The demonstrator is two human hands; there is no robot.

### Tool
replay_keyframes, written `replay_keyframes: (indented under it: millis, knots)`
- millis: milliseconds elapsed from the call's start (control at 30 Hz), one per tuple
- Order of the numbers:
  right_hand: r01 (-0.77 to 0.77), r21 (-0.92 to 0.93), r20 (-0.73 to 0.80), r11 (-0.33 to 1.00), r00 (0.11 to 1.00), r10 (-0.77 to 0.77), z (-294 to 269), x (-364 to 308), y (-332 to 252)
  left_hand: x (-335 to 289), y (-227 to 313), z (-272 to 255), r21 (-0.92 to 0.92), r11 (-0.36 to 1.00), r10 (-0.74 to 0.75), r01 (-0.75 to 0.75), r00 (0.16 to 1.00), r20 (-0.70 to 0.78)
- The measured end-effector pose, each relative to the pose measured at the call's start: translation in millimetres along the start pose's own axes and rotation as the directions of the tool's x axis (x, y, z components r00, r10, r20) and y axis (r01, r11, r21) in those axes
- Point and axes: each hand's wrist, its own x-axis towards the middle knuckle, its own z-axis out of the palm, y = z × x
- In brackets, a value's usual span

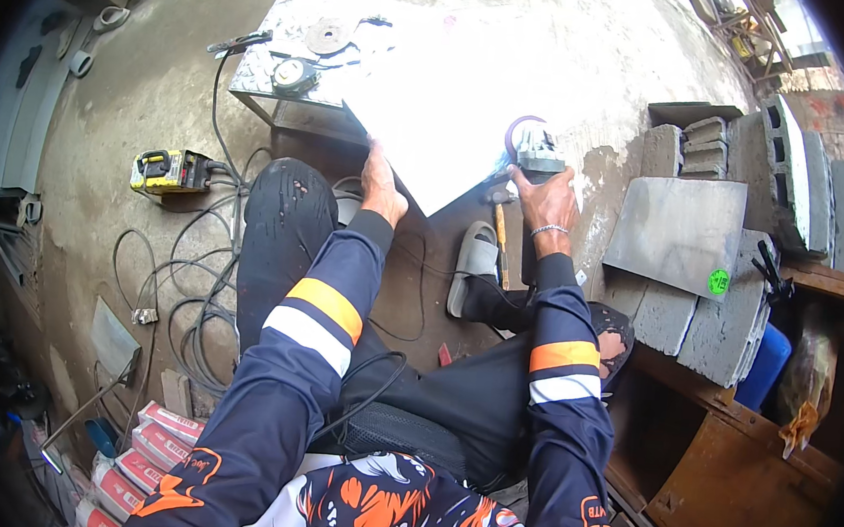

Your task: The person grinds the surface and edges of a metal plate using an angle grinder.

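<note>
A large flat sheet (435, 114), glaring white in the strong light, lies before me with one corner pointing at my lap. My left hand (383, 188) grips its left edge, some fingers hidden by the sheet. At the opposite edge, my right hand (550, 202) is wrapped round an angle grinder (540, 157), whose round guard and disc side sit over the sheet. Glare hides whether the disc touches it. Beyond my left hand, a tape measure (294, 76), a round disc (328, 37) and a clamp-like holder (241, 42) with a cable rest on a metal-topped stand.
A hammer (501, 240) stands near my sandalled foot (477, 268). Loops of cable (199, 314) and a yellow-black machine (169, 171) lie to the left. Concrete blocks (702, 328) and a grey plate (676, 231) are stacked on the right. Red-white boxes (145, 465) sit lower left.
</note>
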Motion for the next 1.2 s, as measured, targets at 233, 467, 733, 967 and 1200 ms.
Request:
replay_keyframes:
  millis: [233, 467, 733, 967, 1200]
  knots:
    - [0.131, 0.051, 0.248, 0.990, 0.959, -0.140, -4, -47, -29, 8, -1, -6, 0.018, 0.999, 0.036, -0.037, 0.999, 0.009]
    - [-0.040, -0.033, 0.001, 0.999, 0.999, 0.040, -4, 26, 0, 4, -1, -4, 0.000, 1.000, -0.013, 0.013, 0.999, 0.038]
    - [0.133, -0.026, 0.191, 0.991, 0.973, -0.125, 0, -36, -28, 1, 2, -3, -0.006, 1.000, 0.013, -0.013, 0.999, 0.036]
    - [0.024, -0.088, 0.082, 0.996, 0.996, -0.017, -5, 4, -16, 5, 2, -5, 0.034, 0.999, 0.011, -0.012, 0.999, 0.035]
    - [0.140, -0.118, 0.176, 0.983, 0.977, -0.118, -8, -28, -31, 5, 5, -5, -0.003, 1.000, -0.015, 0.015, 0.999, 0.030]
